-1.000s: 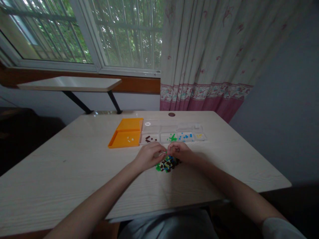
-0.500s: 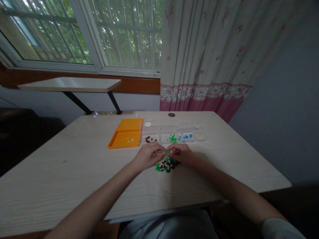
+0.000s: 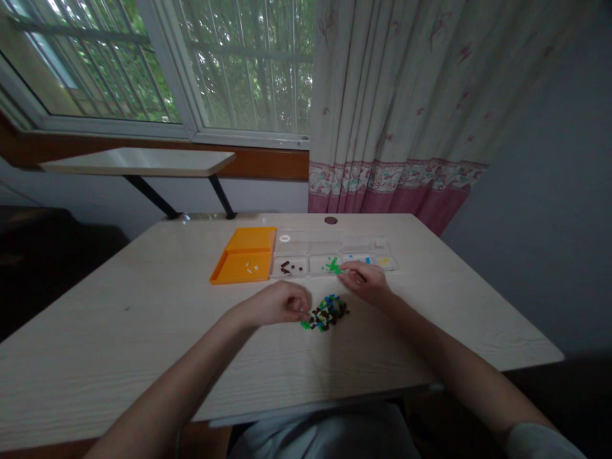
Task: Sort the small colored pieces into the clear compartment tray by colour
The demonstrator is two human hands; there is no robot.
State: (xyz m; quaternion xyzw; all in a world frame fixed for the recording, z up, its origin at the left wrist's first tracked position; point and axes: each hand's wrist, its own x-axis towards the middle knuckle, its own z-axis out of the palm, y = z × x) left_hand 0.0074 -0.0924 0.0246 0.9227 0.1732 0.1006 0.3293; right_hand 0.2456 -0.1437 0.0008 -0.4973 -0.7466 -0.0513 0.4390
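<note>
It seems the placing step: the right hand [image 3: 364, 280] is at green pieces [image 3: 332, 264] in the clear tray [image 3: 324, 247]; the left hand [image 3: 281, 303] is beside the mixed-colour pile [image 3: 329, 313], nearer the table's [image 3: 157, 325] front edge. Whether fingers [image 3: 351, 266] grip, I cannot tell; next calls for neat release.

The left forearm [image 3: 191, 366] and the right forearm [image 3: 444, 344] slant forward and inward, both bare. The left hand [image 3: 277, 303] is nearer the body, its fingers [image 3: 299, 299] curled inward; the right hand [image 3: 367, 280] is stretched farther ahead, fingers bent and pointing left.
</note>
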